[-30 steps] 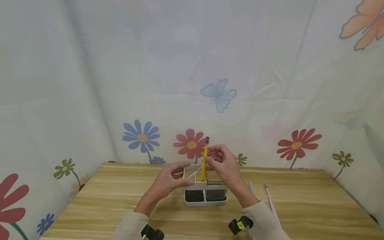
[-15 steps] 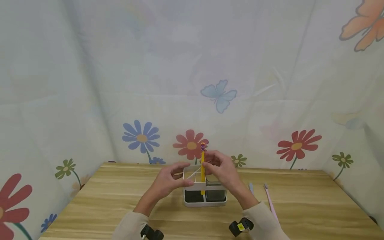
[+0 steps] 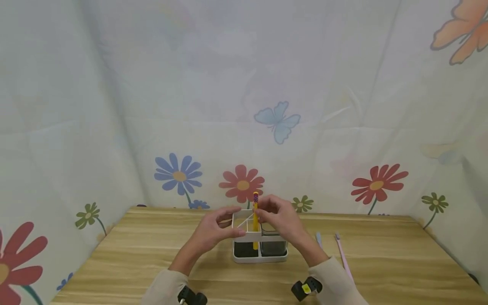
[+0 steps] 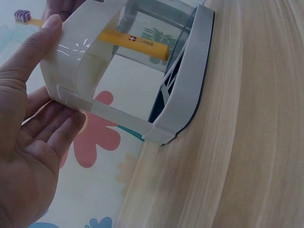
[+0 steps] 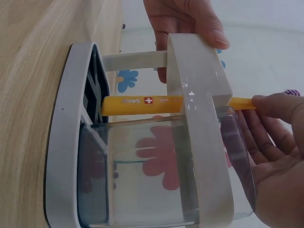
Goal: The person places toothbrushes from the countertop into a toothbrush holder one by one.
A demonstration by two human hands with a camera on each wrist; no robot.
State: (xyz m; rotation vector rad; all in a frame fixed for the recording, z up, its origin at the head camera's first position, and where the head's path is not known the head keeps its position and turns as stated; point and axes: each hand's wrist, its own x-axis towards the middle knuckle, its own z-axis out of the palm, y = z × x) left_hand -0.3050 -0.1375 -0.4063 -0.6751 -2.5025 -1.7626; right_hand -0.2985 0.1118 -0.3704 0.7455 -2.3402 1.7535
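Note:
A white toothbrush holder (image 3: 244, 238), with a slotted upper tier and a dark-lined base, stands on the table before me. My left hand (image 3: 212, 232) grips the left side of its upper tier, thumb in front and fingers behind. Between thumb and fingers of my right hand (image 3: 284, 219) is a yellow toothbrush (image 3: 256, 221), bristles up. Its handle passes down through a slot of the upper tier; in the right wrist view the handle's lower end (image 5: 118, 106) is close to the base, contact unclear. A clear tinted cup (image 5: 142, 175) occupies the holder's right half.
To the right, partly behind my right forearm, lie a blue toothbrush (image 3: 319, 238) and a pink toothbrush (image 3: 343, 256) on the wooden table (image 3: 404, 254). A flower-printed curtain (image 3: 213, 106) hangs behind the table's far edge.
My right hand has moved down and slightly left, lowering the yellow toothbrush through the slot until its lower end shows beneath the upper tier. The left hand has stayed on the holder.

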